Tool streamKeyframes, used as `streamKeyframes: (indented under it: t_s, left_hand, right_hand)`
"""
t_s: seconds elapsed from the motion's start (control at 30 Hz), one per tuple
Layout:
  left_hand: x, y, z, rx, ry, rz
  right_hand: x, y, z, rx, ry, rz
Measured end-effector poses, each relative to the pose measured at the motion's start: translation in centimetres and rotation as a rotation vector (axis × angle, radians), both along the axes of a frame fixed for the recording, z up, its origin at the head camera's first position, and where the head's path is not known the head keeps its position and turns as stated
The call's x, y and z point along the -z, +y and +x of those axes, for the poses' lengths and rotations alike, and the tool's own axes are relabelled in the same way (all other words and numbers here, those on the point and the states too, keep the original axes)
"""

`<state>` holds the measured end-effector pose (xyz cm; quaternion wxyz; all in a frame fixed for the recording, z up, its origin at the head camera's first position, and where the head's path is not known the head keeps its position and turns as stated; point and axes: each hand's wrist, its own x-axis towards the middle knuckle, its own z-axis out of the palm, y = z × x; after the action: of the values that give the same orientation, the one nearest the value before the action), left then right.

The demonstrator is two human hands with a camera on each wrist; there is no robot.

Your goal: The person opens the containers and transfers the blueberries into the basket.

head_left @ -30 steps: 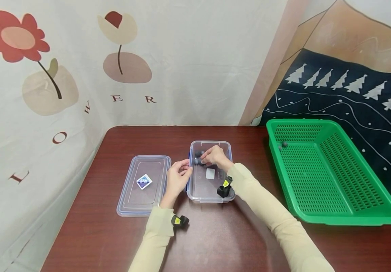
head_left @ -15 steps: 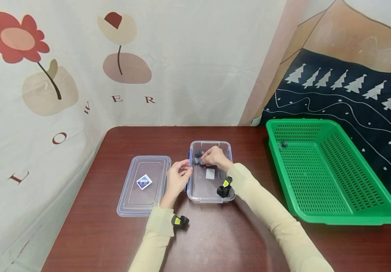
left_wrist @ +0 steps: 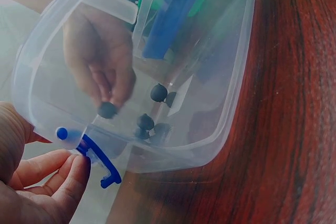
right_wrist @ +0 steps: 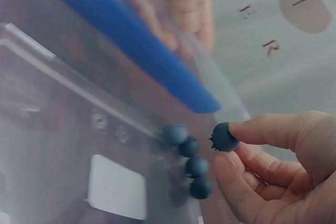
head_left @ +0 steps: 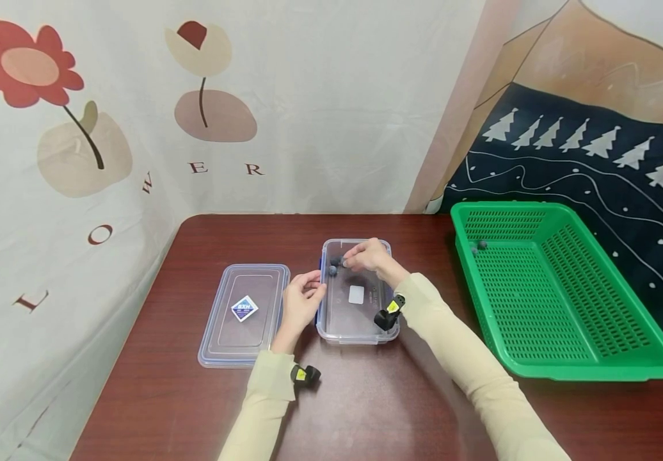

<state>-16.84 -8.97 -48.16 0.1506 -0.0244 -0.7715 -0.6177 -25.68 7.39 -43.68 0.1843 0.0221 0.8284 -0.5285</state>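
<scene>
1. Resting at the near left edge of the clear box [head_left: 357,320], the left hand [head_left: 299,307] has loosely curled fingers that hold nothing; its fingertips lie just beside the blue latch [left_wrist: 100,163], a placement that looks meant to steady the box.
2. Pinching one blueberry [right_wrist: 224,137] between thumb and forefinger, the right hand [head_left: 368,256] has a narrow grip closed on the fruit — lifted clear of the box floor, in the upper middle of the box in the head view.
3. Four more berries [right_wrist: 191,163] lie in a close cluster on the box floor, lower centre of the right wrist view, just beside the raised one.
4. A white label [head_left: 356,294] sits mid-box, nearer than the berries.
5. Left of the box lies its lid [head_left: 245,314], flat on the dark desk [head_left: 366,397].
6. At the right of the frame a green basket [head_left: 596,368] stands well apart — two small dark berries [head_left: 479,246] lie in its far corner.
7. Between box and basket only bare desk shows; the box wall is the one thing the pinched fruit has to clear.
</scene>
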Motion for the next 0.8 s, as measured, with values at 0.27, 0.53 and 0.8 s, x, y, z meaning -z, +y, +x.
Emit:
streamKeyframes:
  t_s: [0.27, 0.53, 0.8]
  left_hand:
    - [-3.9, 0.7, 1.8, 0.021, 0.012, -0.002]
    - [-3.7, 0.6, 1.7, 0.026, 0.002, 0.011]
    - [-3.8, 0.7, 1.7, 0.026, 0.007, 0.005]
  right_hand:
    - [-2.2, 1.9, 0.0, 0.043, -0.001, -0.092]
    - [-4.3, 4.6, 0.2, 0.055, 0.019, -0.091]
    - [-5.7, 7.7, 0.3, 0.100, 0.044, -0.101]
